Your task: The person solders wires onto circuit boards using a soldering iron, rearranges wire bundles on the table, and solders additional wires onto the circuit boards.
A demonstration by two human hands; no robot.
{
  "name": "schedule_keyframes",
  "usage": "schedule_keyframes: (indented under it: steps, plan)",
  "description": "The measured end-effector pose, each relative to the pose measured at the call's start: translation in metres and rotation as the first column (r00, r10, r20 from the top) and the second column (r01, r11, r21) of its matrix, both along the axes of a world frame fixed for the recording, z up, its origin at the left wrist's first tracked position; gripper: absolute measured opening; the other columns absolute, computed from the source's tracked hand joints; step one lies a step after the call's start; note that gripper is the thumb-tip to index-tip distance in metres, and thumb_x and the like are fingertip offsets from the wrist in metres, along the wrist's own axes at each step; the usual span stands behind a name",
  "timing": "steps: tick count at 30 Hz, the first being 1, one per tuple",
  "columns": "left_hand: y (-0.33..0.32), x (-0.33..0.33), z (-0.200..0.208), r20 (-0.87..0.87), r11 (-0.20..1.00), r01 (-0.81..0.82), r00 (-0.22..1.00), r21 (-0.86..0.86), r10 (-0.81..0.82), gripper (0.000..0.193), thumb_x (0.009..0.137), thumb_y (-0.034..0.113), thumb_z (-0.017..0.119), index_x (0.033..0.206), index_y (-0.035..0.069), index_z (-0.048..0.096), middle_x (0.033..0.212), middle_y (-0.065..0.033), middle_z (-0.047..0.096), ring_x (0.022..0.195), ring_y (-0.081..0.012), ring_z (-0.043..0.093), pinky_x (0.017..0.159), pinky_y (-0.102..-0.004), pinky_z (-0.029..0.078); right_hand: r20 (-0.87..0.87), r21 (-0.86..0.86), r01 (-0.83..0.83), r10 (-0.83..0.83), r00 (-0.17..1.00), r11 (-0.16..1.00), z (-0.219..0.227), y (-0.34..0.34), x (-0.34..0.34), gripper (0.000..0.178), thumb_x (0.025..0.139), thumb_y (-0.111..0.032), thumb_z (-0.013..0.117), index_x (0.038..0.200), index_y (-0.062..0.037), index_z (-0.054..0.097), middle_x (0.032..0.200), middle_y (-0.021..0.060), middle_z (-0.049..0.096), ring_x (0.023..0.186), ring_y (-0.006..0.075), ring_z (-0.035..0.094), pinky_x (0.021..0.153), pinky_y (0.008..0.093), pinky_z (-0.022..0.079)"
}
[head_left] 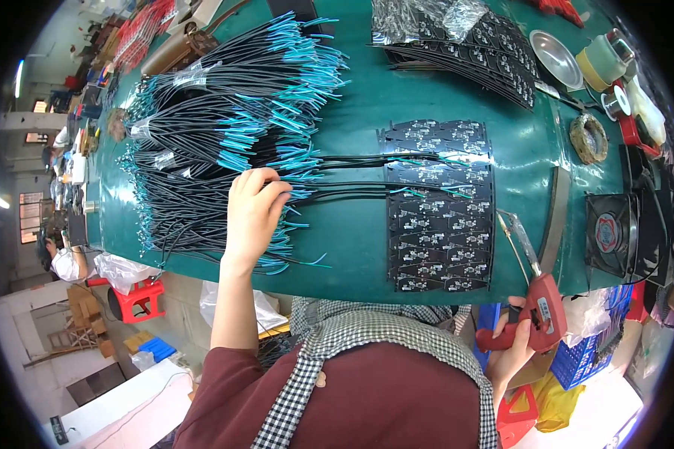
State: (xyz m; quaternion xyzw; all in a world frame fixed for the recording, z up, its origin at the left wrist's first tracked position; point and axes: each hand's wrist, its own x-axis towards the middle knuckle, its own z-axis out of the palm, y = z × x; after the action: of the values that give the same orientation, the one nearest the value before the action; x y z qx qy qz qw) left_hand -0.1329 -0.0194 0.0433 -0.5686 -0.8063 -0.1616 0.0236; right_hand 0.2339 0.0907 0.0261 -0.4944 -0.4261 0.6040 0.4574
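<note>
A large heap of black cables (183, 202) with blue-green stripped ends lies on the left of the green table. Over its right edge, my left hand (253, 213) is closed, fingers bent down onto a black cable; the fingertips are partly hidden. My right hand (513, 344) grips a red soldering gun (544, 314) by its handle, its metal tip and thin feed tube pointing up beside a black circuit board panel (438, 243). Several cables run from the heap onto the panel, their thin wire ends lying across its upper half.
Stacked circuit board panels (494, 63) sit at the far side. At the right are a metal dish (556, 60), a solder spool (615, 103), a tape roll (588, 139), a small black fan (611, 233) and a grey metal bar (556, 217). A blue basket (577, 363) stands below the edge.
</note>
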Motion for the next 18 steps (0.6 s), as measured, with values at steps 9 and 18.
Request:
schedule_keyframes:
  steps: [9, 18]
  plan:
    - [0.048, 0.048, 0.016, 0.062, 0.839, 0.173, 0.969, 0.515, -0.238, 0.018, 0.064, -0.007, 0.066, 0.081, 0.0, 0.063, 0.073, -0.0079, 0.056, 0.064, -0.021, 0.055, 0.053, -0.0276, 0.044, -0.1, 0.006, 0.002, -0.001, 0.995, 1.0, -0.003, 0.009, 0.002, 0.051, 0.082, -0.021, 0.061, 0.121, 0.0035, 0.04, 0.099, 0.0206, 0.056, 0.055, 0.0163, 0.052, 0.045, 0.0228, 0.04]
    - [0.129, 0.133, -0.031, 0.541, 0.931, 0.281, 0.759, 0.232, -0.363, 0.016, 0.067, -0.003, 0.065, 0.082, 0.002, 0.064, 0.076, -0.0055, 0.057, 0.062, -0.0173, 0.055, 0.052, -0.0261, 0.043, -0.07, 0.014, -0.046, 0.047, 0.996, 0.999, -0.002, 0.009, 0.01, 0.052, 0.084, -0.024, 0.057, 0.123, 0.0027, 0.036, 0.1, 0.0215, 0.055, 0.053, 0.0158, 0.05, 0.044, 0.0229, 0.04]
